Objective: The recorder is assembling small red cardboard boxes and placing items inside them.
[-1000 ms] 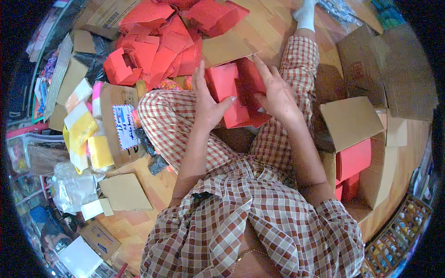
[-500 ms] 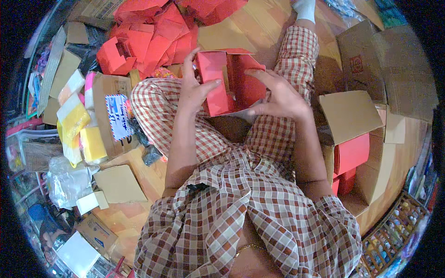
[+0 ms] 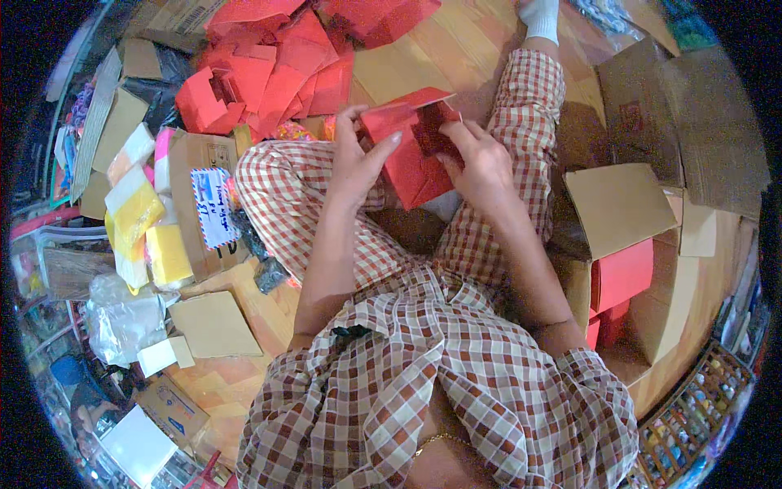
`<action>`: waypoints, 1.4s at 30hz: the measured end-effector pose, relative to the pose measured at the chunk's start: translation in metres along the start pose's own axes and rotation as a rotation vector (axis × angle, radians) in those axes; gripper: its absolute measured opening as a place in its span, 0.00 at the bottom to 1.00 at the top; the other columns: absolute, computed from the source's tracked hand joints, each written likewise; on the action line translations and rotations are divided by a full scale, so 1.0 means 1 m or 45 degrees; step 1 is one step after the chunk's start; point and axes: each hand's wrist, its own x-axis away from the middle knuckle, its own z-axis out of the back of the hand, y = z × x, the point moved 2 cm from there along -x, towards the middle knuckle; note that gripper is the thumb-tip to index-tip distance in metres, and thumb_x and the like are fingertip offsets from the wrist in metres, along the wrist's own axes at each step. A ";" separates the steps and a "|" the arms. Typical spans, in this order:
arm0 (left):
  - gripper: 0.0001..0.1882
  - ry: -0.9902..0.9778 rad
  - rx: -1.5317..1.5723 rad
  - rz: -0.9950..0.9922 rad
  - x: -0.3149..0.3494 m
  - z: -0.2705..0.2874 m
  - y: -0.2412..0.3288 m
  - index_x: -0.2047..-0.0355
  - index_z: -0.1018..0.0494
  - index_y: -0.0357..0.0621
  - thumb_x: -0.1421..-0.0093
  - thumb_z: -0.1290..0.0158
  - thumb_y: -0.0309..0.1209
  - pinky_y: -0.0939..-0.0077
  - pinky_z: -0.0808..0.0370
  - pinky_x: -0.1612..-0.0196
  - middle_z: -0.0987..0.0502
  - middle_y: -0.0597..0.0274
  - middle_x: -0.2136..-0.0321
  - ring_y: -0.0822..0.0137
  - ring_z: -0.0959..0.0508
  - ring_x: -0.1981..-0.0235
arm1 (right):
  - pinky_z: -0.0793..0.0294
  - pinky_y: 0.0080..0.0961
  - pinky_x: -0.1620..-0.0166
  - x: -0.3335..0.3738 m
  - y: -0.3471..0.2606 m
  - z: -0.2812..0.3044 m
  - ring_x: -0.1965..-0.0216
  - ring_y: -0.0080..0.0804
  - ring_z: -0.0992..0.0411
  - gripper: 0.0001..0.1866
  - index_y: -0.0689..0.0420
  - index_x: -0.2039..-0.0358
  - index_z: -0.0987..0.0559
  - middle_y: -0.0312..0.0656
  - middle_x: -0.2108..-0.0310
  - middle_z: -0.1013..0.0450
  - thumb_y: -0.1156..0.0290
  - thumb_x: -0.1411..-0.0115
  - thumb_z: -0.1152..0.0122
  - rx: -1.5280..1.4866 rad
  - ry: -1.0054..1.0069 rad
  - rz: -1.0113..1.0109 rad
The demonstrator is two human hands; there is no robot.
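Red box [image 3: 411,181]: one, folded card, partly open, tilted; held above the floor between the person's legs, in front of the body.

Left hand [image 3: 357,167]: gripping the red box at its left side, thumb along the near face, fingers around the far edge.

Right hand [image 3: 487,169]: at the right side of the same box, fingers bent and pinching at its open edge; the thumb appears to reach just into the opening, though the hand partly hides the contact.

Red card pieces [image 3: 285,77]: a heap, some folded, far left of the held box, on the floor [image 3: 464,53].

Cardboard carton [image 3: 621,208]: right, flap raised; red boxes [image 3: 623,275] inside it.

Labelled carton [image 3: 186,232]: left, beside the bent left knee; white label with striped border on its side.

Yellow-and-white packs [image 3: 134,216]: several, just left of the labelled carton.

Clear plastic bag [image 3: 122,326]: near left, beside a flat cardboard piece [image 3: 216,324].

Compartment tray [image 3: 694,416]: brown, near right, holding small mixed-colour items.
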 end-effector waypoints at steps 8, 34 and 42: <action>0.25 0.138 -0.160 0.199 -0.012 0.022 -0.006 0.58 0.35 0.37 0.48 0.43 0.43 0.74 0.33 0.57 0.30 0.55 0.64 0.67 0.30 0.61 | 0.28 0.36 0.61 -0.001 -0.016 -0.011 0.60 0.44 0.30 0.18 0.56 0.61 0.27 0.45 0.61 0.29 0.78 0.56 0.40 0.058 -0.093 0.163; 0.19 0.078 -0.343 0.198 -0.020 0.023 -0.031 0.63 0.26 0.34 0.49 0.42 0.37 0.77 0.29 0.63 0.24 0.56 0.68 0.70 0.24 0.67 | 0.29 0.32 0.57 0.004 0.022 -0.039 0.59 0.42 0.29 0.26 0.59 0.50 0.30 0.50 0.60 0.30 0.73 0.53 0.38 -0.115 0.125 0.068; 0.19 0.248 -0.465 -0.016 -0.020 0.012 -0.024 0.64 0.27 0.33 0.50 0.41 0.37 0.72 0.31 0.58 0.25 0.52 0.69 0.62 0.25 0.65 | 0.35 0.34 0.50 0.009 0.028 -0.040 0.55 0.45 0.33 0.28 0.57 0.51 0.30 0.54 0.55 0.34 0.59 0.51 0.38 -0.530 0.035 0.138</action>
